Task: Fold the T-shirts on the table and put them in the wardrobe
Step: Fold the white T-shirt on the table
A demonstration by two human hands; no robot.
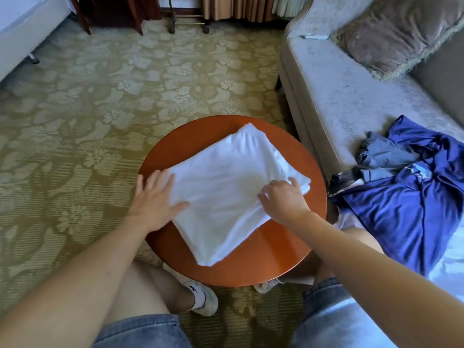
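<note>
White T-shirt (226, 194) on round table (263, 267), floral carpet (100, 109), left hand (153, 199) flat, right hand (283, 199) pinching edge

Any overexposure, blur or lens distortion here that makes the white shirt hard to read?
Head view: the white T-shirt is nearly blown out, folds faint; wide-angle distortion bows the sofa front; left hand and right hand look sharp, no motion smear.
</note>
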